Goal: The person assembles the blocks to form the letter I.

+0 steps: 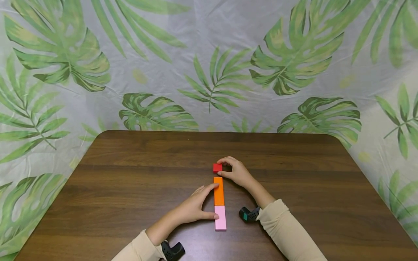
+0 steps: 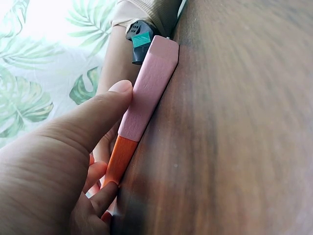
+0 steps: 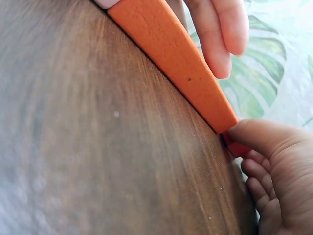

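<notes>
A long orange block (image 1: 218,192) and a pink block (image 1: 220,218) lie end to end on the brown table, forming one straight line. My left hand (image 1: 192,207) is to their left, thumb against the pink block's side and forefinger on the orange block, both fairly straight. Beyond the orange block's far end is a small red block (image 1: 217,168), a narrow strip of table between them in the head view. Thumb and forefinger of my right hand (image 1: 237,173) pinch the red block from its right side. In the right wrist view the thumb partly hides the red block (image 3: 238,147).
The wooden table (image 1: 130,185) has rounded far corners. Behind it hangs a pale cloth (image 1: 222,32) with green leaf prints. Black wrist cameras (image 1: 249,214) sit at both cuffs, close over the tabletop.
</notes>
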A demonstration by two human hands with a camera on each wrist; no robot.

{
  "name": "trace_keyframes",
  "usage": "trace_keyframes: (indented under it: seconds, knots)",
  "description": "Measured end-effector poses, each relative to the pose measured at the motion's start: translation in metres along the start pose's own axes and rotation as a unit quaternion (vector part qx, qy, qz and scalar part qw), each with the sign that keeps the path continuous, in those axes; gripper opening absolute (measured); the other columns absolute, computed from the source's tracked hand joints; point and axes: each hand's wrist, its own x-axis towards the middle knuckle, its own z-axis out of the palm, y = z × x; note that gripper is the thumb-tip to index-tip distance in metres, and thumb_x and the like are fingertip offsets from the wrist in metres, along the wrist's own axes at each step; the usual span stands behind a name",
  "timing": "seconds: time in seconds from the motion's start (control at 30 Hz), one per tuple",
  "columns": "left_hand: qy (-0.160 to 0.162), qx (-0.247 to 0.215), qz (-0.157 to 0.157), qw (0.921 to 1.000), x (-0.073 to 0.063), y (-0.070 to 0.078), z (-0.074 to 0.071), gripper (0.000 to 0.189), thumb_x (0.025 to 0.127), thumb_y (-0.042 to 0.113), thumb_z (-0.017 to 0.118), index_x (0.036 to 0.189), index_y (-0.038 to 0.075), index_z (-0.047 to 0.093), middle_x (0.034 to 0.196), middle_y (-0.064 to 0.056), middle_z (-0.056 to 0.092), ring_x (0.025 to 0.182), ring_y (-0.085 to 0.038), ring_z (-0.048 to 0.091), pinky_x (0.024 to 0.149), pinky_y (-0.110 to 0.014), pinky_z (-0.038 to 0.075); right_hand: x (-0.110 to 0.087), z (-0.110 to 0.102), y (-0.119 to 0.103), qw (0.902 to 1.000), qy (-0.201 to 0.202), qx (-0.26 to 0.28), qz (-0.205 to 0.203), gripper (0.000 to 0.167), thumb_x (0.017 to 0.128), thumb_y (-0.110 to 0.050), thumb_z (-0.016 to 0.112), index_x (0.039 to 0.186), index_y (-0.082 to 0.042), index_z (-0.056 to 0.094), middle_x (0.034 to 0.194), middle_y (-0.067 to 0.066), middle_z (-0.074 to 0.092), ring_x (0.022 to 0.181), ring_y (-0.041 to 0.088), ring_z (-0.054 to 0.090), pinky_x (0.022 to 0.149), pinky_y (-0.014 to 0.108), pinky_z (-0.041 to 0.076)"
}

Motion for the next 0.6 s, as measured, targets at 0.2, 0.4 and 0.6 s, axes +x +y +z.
trace_keyframes:
  seconds: [0.2,0.4,0.6]
  knots:
    - [-0.001,-0.001,-0.002,1.0,0.0004,0.0001,-0.0004,0.089,0.07,0.048,0.072,0.14,0.016,0.027,0.14,0.001,0.033,0.13,-0.027,0.023,0.104,-0.045,0.017,-0.0001,-0.0011,-0.0001,1.0,-0.002,0.009,-0.001,0.033,0.076,-0.016,0.072,0.106,-0.008,0.061,0.103,0.004,0.057,0.093,0.018,0.052,0.085,0.037,0.041]
    - [0.004,-0.009,-0.002,0.9999,0.001,-0.0002,-0.0003,0.089,0.07,0.051,0.07,0.14,0.017,0.027,0.139,0.002,0.034,0.13,-0.025,0.024,0.105,-0.044,0.016,-0.0002,-0.0026,-0.0015,0.9993,0.006,0.035,0.006,0.031,0.081,-0.017,0.068,0.109,-0.006,0.06,0.104,0.005,0.056,0.094,0.02,0.051,0.086,0.037,0.041]
    - [0.017,-0.025,-0.001,0.9996,0.0017,0.0031,-0.0017,0.087,0.073,0.048,0.069,0.141,0.015,0.026,0.14,-0.002,0.033,0.129,-0.022,0.026,0.103,-0.042,0.022,-0.0005,-0.0076,-0.0094,0.9982,0.031,0.051,0.006,0.035,0.088,-0.023,0.059,0.117,-0.004,0.055,0.111,0.009,0.053,0.098,0.023,0.051,0.085,0.039,0.043]
